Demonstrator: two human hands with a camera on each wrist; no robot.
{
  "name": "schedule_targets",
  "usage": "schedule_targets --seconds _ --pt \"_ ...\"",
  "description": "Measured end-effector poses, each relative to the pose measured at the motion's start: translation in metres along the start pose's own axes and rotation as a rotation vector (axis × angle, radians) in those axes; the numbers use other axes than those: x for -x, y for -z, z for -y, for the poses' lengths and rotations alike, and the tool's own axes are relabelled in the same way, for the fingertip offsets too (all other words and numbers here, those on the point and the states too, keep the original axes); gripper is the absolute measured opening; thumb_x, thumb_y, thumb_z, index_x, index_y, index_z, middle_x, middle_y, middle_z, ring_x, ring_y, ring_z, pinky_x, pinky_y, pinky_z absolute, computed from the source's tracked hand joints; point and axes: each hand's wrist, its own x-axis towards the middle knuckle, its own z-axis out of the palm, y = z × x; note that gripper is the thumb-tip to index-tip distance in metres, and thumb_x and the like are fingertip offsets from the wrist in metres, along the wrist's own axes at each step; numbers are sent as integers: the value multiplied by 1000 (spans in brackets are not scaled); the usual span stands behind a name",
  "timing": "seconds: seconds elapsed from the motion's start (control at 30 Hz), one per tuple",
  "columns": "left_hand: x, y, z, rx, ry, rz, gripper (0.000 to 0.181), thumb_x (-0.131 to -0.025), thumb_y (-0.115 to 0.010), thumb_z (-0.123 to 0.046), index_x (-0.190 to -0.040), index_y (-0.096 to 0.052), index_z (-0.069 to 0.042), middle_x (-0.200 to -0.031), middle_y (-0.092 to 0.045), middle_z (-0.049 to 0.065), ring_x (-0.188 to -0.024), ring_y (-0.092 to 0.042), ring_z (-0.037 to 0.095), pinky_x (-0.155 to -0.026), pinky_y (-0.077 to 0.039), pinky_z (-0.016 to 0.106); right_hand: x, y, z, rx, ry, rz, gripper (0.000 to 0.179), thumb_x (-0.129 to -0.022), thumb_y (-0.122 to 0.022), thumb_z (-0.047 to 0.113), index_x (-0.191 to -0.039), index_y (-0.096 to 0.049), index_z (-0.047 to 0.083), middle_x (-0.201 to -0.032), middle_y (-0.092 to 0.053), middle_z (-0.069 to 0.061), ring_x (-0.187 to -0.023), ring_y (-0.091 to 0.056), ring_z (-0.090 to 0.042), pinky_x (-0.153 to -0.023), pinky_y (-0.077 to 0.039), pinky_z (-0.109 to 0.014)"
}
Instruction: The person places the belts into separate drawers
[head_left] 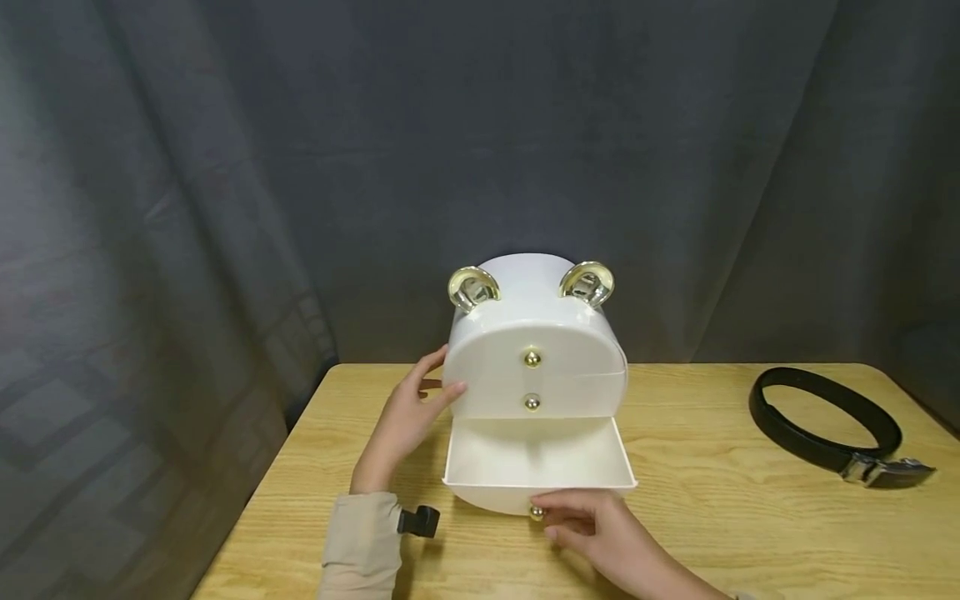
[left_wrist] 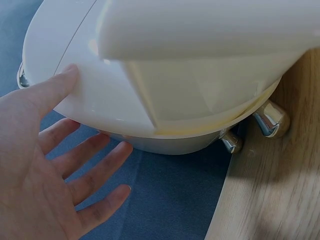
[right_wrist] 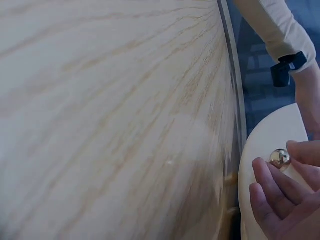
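Observation:
A white box (head_left: 536,333) with two gold ears stands upright on the table, its bottom drawer (head_left: 540,454) pulled out with nothing seen inside. My left hand (head_left: 408,417) rests against the box's left side, thumb on the front face. In the left wrist view, the other fingers (left_wrist: 100,175) are spread and fairly straight along that side. At the drawer's front, my right hand (head_left: 592,525) has its fingertips around the gold knob (head_left: 537,512). The right wrist view shows this knob (right_wrist: 280,158) between the fingertips.
Two more gold knobs (head_left: 532,381) sit on the closed upper part of the front. A coiled black belt (head_left: 825,442) with a silver buckle lies at the table's right. Behind the wooden table (head_left: 705,517) hangs a dark grey curtain (head_left: 480,150).

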Motion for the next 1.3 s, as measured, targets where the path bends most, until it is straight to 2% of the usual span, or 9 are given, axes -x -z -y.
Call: schedule_targets --seconds 0.13,0.2,0.37,0.5,0.93,1.1,1.3 --pt "0 0 0 -5 -3 -8 67 -89 -68 -54 -148 -43 -35 -146 -48 0 -119 -55 32 -91 -49 49 3 0 -2 89 98 -3 34 -90 -72 12 -123 -68 1 -113 -70 -11 -93 -68 -16 -76 -56 -27" --pt "0 0 0 -7 0 -8 67 -89 -68 -54 -148 -43 -35 -146 -48 0 -119 -55 33 -92 -49 50 5 1 -2 131 116 -2 35 -91 -72 15 -125 -68 4 -114 -70 -9 -91 -67 -13 -73 -55 -26" --pt "0 -1 0 -3 1 -12 67 -88 -68 -55 -148 -43 -37 -145 -48 0 -118 -55 32 -91 -49 50 7 4 0 176 93 16 36 -93 -71 18 -128 -68 10 -117 -70 -5 -92 -63 -6 -74 -54 -25" --pt "0 -2 1 2 -5 -11 67 -88 -69 -55 -148 -44 -37 -146 -48 0 -116 -56 28 -91 -49 49 9 9 1 150 71 15 34 -93 -69 15 -127 -68 10 -114 -71 -3 -97 -66 -10 -75 -55 -26" --pt "-1 -1 1 1 -2 -6 67 -88 -68 -56 -147 -42 -40 -146 -47 -1 -119 -55 32 -92 -48 52 22 26 1 245 139 -42 23 -94 -69 15 -116 -72 7 -101 -74 -1 -86 -64 -3 -72 -54 -26" --pt "-2 -1 1 -4 -4 -9 68 -87 -68 -58 -147 -42 -39 -146 -47 -1 -119 -55 32 -92 -48 52 27 36 2 263 108 -47 23 -95 -68 16 -116 -72 9 -104 -73 0 -86 -64 -3 -72 -53 -25" --pt "-1 -1 2 -15 -6 -17 67 -88 -68 -56 -147 -44 -38 -145 -48 -1 -116 -56 31 -91 -48 50 33 47 4 292 34 -68 23 -96 -66 24 -116 -73 15 -108 -73 3 -89 -63 -2 -73 -53 -25"
